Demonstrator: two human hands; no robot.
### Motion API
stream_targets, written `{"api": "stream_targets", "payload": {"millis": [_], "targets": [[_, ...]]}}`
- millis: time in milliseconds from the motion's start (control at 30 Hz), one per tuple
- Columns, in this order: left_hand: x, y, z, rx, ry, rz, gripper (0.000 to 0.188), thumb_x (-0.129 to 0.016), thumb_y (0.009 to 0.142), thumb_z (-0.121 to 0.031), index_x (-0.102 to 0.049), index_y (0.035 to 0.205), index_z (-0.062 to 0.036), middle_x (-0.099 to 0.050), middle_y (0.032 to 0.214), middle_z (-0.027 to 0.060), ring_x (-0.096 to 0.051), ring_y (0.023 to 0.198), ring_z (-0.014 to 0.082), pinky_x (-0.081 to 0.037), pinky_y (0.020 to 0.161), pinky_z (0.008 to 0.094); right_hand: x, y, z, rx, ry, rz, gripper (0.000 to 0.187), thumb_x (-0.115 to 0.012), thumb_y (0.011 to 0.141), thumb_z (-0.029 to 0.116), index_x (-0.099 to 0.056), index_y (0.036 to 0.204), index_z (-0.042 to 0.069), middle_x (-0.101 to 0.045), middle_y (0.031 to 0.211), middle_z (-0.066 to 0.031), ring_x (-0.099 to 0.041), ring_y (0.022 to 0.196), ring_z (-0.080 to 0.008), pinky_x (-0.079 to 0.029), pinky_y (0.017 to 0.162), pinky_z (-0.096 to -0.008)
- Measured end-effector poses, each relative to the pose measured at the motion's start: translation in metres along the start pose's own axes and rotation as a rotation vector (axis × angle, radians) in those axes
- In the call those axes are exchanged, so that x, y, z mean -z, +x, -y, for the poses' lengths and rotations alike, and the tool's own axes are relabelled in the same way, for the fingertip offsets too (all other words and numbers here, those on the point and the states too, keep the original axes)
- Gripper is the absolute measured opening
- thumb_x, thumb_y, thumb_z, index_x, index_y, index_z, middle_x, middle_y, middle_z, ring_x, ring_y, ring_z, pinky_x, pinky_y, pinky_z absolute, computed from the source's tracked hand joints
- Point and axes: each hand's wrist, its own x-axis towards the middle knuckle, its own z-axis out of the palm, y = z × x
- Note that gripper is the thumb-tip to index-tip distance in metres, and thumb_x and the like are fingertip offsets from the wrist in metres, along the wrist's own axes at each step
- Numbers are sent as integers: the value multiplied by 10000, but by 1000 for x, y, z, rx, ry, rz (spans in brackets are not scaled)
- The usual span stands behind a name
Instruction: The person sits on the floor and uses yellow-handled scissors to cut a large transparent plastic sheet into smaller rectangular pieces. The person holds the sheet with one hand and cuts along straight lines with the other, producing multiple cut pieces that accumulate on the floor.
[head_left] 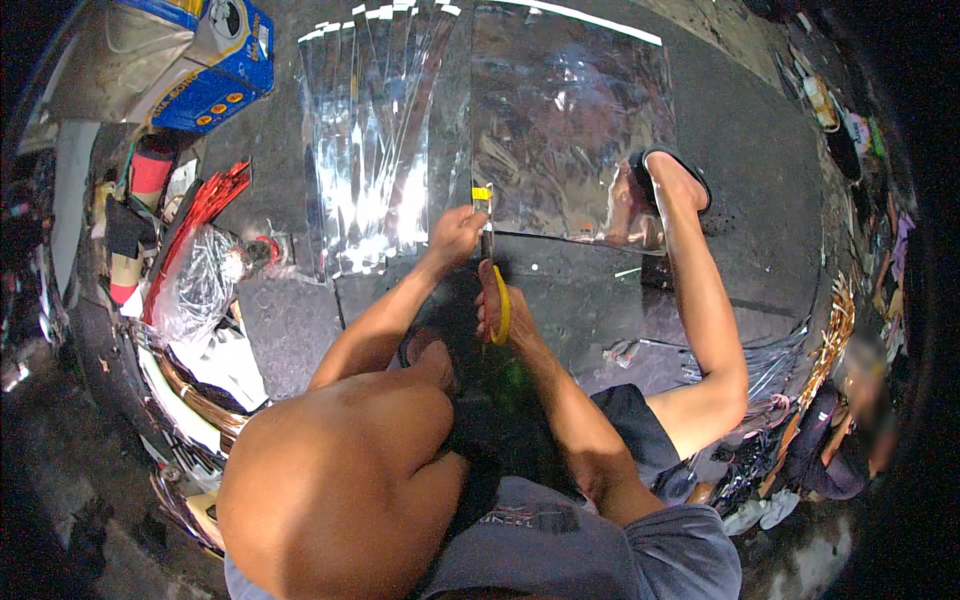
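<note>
My right hand (512, 318) is closed round the yellow handle of a pair of scissors (502, 300), whose blades point away from me. Just beyond, my left hand (455, 238) pinches a narrow, pale piece with a yellow end (482, 194); its exact kind is unclear. Both hands are at the near left corner of a shiny clear plastic sheet (570, 120) with a white far edge. Left of that sheet lie several long, clear plastic strips (368, 130), fanned out, with white far ends.
My sandalled right foot (680, 185) rests at the sheet's right side. To the left are red strips (215, 195), a bundle of clear plastic (195, 285) and a blue-and-yellow box (215, 75). Wire-like strands (835, 330) lie at right, near another person (830, 440).
</note>
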Motion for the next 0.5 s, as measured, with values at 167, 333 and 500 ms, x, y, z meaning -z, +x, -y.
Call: {"api": "stream_targets", "payload": {"millis": [167,333,500], "targets": [[-4,-3,0,94,-126,3,303,-511,878,-240,-523,647,-45,-454,570,-29,-405,540,80,-323,491,271,6,2,2,66,-4,34,836,-408,696,824,-517,713,-5,-454,492,-52,-508,385,-187,-413,351,-317],[-4,-8,-8,146,-99,-5,299,-535,880,-247,-524,652,-54,-441,601,-47,-398,575,71,-328,513,257,4,1,1,78,67,47,826,-399,705,820,-501,670,1,-439,476,-45,-497,368,-174,-407,338,-310],[-3,-7,-13,218,-230,21,267,-558,881,-217,-549,672,-52,-444,646,-69,-390,615,64,-340,541,254,-2,-5,9,89,9,-38,809,-410,710,811,-472,618,9,-413,451,-37,-476,347,-157,-383,310,-296]]}}
